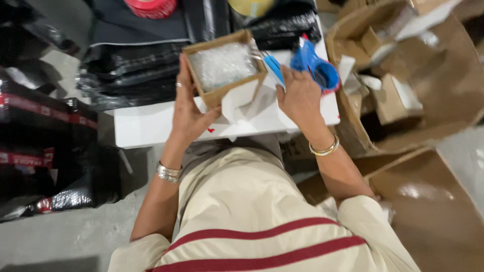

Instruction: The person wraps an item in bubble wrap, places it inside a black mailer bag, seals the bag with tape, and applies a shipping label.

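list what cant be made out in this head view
- Contents of the small cardboard box: bubble wrap covers them.
- Right hand grip on the blue tape dispenser: fingers hidden behind the hand, motion blur.
- Red roll: cut off by top edge.
- Left hand fingers: behind the box.

Red tape roll (150, 7): cut off by the top edge, above the small cardboard box (225, 68).
Yellow roll (251, 6): likewise cut off, blurred.
Box contents: wrapped in bubble film, unidentifiable.
Right hand (301, 98): fingertips hidden behind the blue tape dispenser (315, 68) right of the box.
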